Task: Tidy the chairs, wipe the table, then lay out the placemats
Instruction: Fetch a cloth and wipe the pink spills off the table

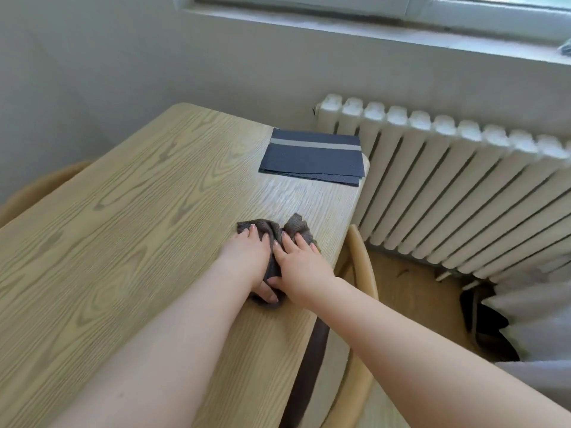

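A crumpled grey-brown cloth (pixel 275 230) lies on the light wooden table (pixel 129 211) near its right edge. My left hand (pixel 247 254) and my right hand (pixel 301 267) both press down flat on the cloth, side by side and touching, fingers spread over it. Much of the cloth is hidden under the hands. A stack of dark blue placemats (pixel 312 160) with a grey stripe sits at the table's far right corner, slightly overhanging the edge. A damp streak shows on the wood between cloth and placemats.
A wooden chair (pixel 361 273) is tucked against the table's right side; another chair's curved back (pixel 40 186) shows at the left. A white radiator (pixel 457 193) stands along the wall under the window sill (pixel 370 29). Pale fabric (pixel 537 322) lies at the right.
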